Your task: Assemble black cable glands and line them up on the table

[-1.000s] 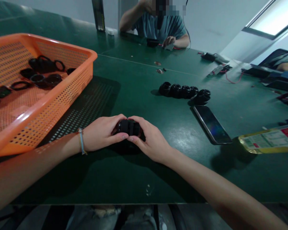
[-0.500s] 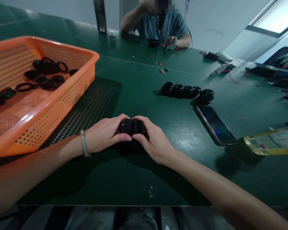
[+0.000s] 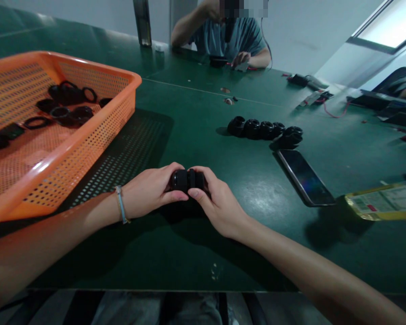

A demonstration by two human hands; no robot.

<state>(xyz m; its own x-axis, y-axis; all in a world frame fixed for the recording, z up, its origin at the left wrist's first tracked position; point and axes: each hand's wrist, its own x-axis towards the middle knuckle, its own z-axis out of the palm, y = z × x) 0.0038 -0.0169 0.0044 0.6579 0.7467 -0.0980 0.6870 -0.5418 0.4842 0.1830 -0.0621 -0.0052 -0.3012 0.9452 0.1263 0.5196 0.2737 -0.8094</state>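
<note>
Black cylindrical part [image 3: 188,179], between left hand [image 3: 157,187] and right hand [image 3: 219,198], gripped.

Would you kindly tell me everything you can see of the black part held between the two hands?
The black part is short, roughly cylindrical and looks like plastic, mostly matte with a shinier left end. A narrow gap sets its left section off from a raised ring on the right; whether these are separate pieces, I cannot tell. It lies sideways over the green table, the left hand gripping one end and the right hand the other, partly hiding both.
</note>
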